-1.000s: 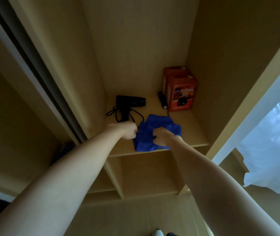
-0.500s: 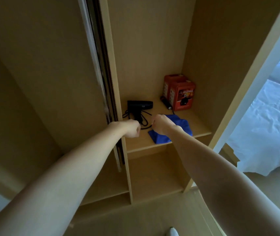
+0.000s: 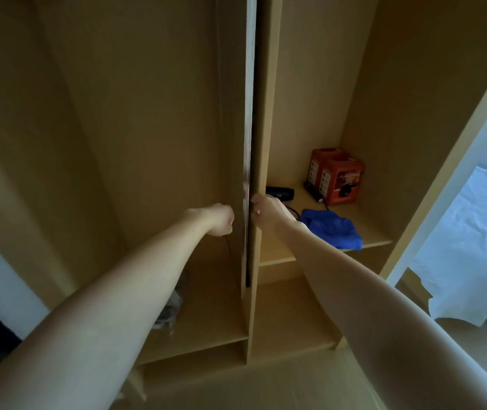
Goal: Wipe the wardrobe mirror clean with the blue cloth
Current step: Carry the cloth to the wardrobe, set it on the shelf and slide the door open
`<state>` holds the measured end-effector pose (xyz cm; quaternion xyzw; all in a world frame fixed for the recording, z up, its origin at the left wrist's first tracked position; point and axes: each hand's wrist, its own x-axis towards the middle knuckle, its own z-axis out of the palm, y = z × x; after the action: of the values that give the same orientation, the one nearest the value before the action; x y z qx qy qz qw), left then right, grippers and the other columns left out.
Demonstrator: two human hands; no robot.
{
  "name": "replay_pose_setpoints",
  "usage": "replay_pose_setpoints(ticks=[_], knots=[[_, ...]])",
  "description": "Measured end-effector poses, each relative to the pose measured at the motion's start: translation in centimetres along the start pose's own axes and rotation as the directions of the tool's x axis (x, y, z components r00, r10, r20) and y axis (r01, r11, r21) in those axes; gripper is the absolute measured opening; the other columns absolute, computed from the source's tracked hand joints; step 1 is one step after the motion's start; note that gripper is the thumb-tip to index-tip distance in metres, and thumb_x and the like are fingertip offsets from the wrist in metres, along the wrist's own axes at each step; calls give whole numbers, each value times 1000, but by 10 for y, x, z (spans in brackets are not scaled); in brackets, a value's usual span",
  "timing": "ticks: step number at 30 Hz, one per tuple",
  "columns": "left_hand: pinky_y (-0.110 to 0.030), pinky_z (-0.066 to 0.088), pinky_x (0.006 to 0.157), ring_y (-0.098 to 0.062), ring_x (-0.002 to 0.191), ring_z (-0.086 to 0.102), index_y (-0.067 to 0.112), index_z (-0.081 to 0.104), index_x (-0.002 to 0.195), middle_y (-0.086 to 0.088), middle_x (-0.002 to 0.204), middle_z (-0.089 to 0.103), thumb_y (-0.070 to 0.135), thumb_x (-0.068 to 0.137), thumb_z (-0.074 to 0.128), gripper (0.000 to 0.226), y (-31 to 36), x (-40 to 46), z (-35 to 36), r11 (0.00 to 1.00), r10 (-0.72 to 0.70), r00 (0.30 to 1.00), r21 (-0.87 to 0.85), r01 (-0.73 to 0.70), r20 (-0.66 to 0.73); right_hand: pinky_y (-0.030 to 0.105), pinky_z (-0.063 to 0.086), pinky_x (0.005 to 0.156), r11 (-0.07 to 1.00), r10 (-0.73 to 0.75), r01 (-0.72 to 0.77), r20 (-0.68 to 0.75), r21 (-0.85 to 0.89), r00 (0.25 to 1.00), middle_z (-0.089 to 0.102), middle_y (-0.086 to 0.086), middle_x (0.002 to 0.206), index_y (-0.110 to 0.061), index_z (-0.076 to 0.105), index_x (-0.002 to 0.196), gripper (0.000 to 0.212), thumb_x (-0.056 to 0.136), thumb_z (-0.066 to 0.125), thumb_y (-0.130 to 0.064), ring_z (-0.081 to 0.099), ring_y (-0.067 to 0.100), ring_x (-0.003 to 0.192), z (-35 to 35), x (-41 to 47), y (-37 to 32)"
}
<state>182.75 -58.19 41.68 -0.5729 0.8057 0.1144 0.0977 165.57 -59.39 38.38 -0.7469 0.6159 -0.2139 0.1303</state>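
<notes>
1. Head view: I see my left hand (image 3: pixel 221 219) curled in a fist just left of the door edge (image 3: pixel 248 161); whether it grips anything, I cannot tell.
2. My right hand (image 3: pixel 267 211) has fingers curled at that edge.
3. The cloth (image 3: pixel 332 229) lies crumpled on the shelf (image 3: pixel 280 253), near the red boxes (image 3: pixel 335 180).
4. A bed (image 3: pixel 473 247) stands right.

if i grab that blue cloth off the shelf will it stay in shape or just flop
Probably flop: the blue cloth lies crumpled in soft folds and droops over the shelf edge. It looks light, and likely not slippery, being fabric.
</notes>
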Motion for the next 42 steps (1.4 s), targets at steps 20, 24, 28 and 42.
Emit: replay_pose_setpoints(ticks=[20, 24, 28, 42], knots=[[-42, 51, 93, -24, 101, 59, 19, 59, 110, -5, 115, 56, 20, 100, 50, 14, -22, -9, -50, 995, -92, 986, -54, 85, -140, 25, 38, 49, 961, 234, -234, 14, 146, 972, 58, 6, 97, -8, 54, 116, 19, 100, 56, -18, 53, 15, 71, -2, 43, -32], [-42, 51, 93, -24, 101, 58, 18, 59, 111, -5, 114, 55, 21, 100, 50, 14, -21, -13, -47, 995, -92, 987, -58, 85, -133, 24, 38, 48, 966, 224, -225, 18, 129, 974, 61, 8, 103, -8, 55, 118, 21, 99, 56, -16, 56, 17, 75, -1, 40, -33], [-42, 50, 94, -23, 102, 57, 21, 57, 109, -3, 115, 53, 21, 99, 50, 12, -19, -18, -44, 995, -99, 988, -46, 94, -121, 24, 41, 53, 963, 234, -235, 18, 134, 972, 60, 8, 105, -7, 54, 122, 24, 99, 55, -13, 58, 21, 84, -4, 31, -36], [-40, 45, 89, -24, 105, 52, 22, 56, 118, -1, 114, 47, 24, 99, 49, 20, 5, -46, -35, 994, -109, 987, -20, 108, -119, 33, 58, 67, 966, 245, -241, -33, 94, 969, 66, 13, 101, -5, 53, 129, 33, 97, 57, -11, 67, 26, 85, -4, -14, -40]])
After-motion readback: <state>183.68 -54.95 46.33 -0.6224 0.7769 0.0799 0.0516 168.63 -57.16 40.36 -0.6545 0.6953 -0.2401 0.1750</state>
